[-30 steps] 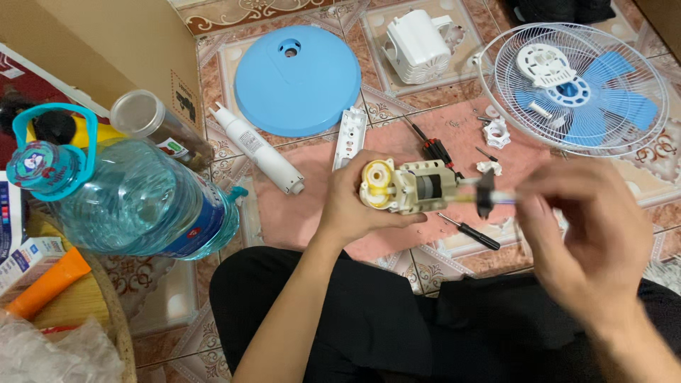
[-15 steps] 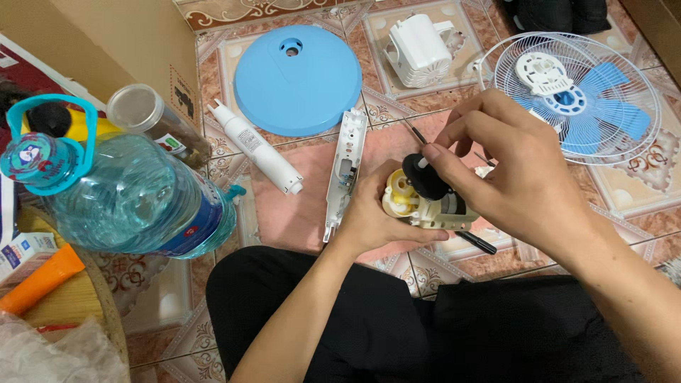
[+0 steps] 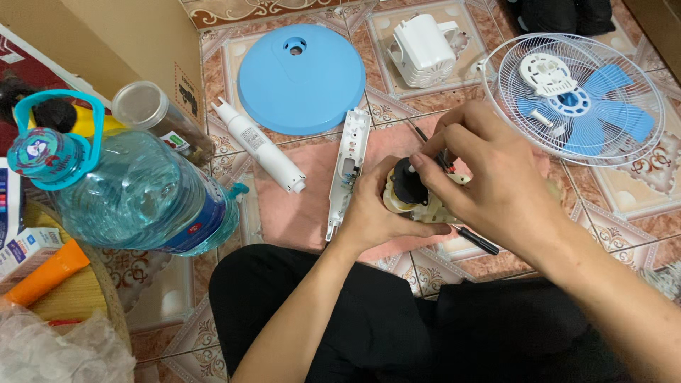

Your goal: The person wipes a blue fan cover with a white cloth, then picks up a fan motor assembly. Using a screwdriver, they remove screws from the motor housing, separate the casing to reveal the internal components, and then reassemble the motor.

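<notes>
Head view: left hand (image 3: 369, 213) gripping small fan motor (image 3: 411, 195) over pink cloth (image 3: 298, 206) on floor; right hand (image 3: 489, 177) fingers pinched on its black top.

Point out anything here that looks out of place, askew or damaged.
The fan is in pieces across the tiled floor: round blue base, white housing, grille with blue blades. Both the left hand and the right hand grip the small motor. No spill or breakage shows.
</notes>
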